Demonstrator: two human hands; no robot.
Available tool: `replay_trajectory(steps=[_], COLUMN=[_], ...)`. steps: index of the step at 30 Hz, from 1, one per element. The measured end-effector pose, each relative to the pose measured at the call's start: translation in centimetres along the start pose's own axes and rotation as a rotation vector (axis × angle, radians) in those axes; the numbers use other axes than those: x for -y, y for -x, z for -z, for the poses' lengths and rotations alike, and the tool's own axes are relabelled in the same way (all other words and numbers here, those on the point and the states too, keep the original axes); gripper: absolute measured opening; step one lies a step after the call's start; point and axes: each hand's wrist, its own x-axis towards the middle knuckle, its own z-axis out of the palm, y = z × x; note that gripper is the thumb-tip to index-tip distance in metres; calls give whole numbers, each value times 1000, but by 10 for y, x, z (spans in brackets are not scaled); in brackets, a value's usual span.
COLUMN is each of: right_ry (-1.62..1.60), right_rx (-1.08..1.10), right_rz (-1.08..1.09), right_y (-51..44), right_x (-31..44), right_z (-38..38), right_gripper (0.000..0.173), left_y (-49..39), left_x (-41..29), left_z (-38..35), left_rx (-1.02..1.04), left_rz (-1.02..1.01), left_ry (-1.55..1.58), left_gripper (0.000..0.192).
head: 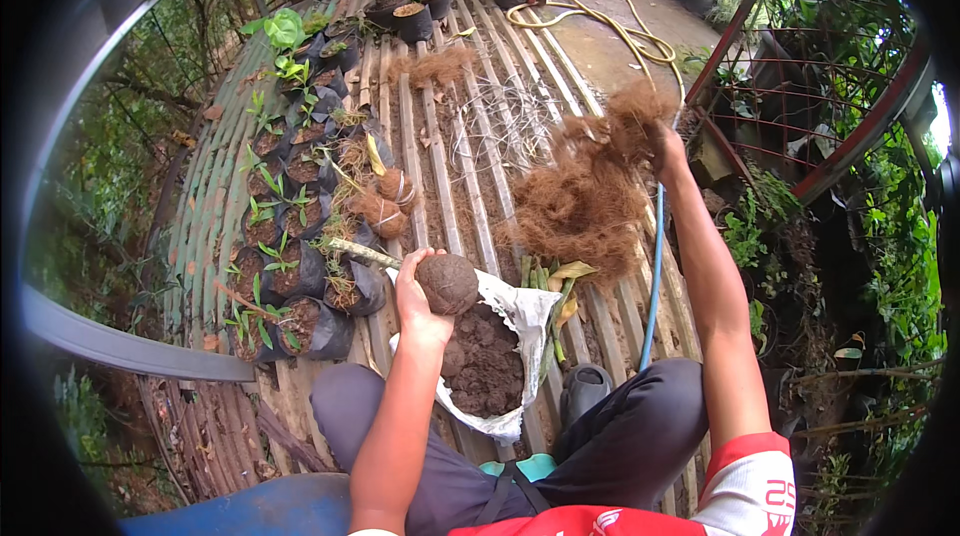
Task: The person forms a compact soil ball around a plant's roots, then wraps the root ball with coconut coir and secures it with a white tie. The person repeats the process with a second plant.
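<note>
A round ball of dark soil (448, 284) rests in my left hand (422, 303), with a pale plant stem reaching out leftward from beside it. Below that hand stands a white sack (529, 318), its top folded back around moist dark soil (486, 371). Far to the right, my right hand (666, 153) grips a tuft of brown coir fibre (637, 115). This tuft hangs over a larger heap of coir fibre (577, 213) on the corrugated sheets. Most of the right fingers are hidden by the fibre.
Several black nursery bags with seedlings (304, 262) stand at left. Beside them lie fibre-wrapped balls (386, 215) tied with string. Loose pale strings (502, 119) lie beyond the sack. A yellow hose (592, 7) curls at the back; a blue hose (655, 281) runs at right. Cut leaves (559, 296) touch the sack.
</note>
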Motion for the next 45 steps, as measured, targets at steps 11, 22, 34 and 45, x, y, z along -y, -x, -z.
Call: replay_trajectory(steps=[11,22,34,45], right_ry=[312,332,248,-163], right_rx=[-94,165,180,-10], right_rz=[162,-228,-254,-232], right_y=[-7,13,47,30], right_x=[-2,-34,-43,-30], right_z=[-1,17,22,24], right_gripper=[36,50,33,30], left_y=[-6,-59,-200,-237], left_x=[7,58,215,265], left_z=[2,-50,-96,-57], left_rx=[18,302,419,240], left_rz=[11,229,513,621], left_ry=[-17,-342,52,-157], left_gripper=[10,28,39,37])
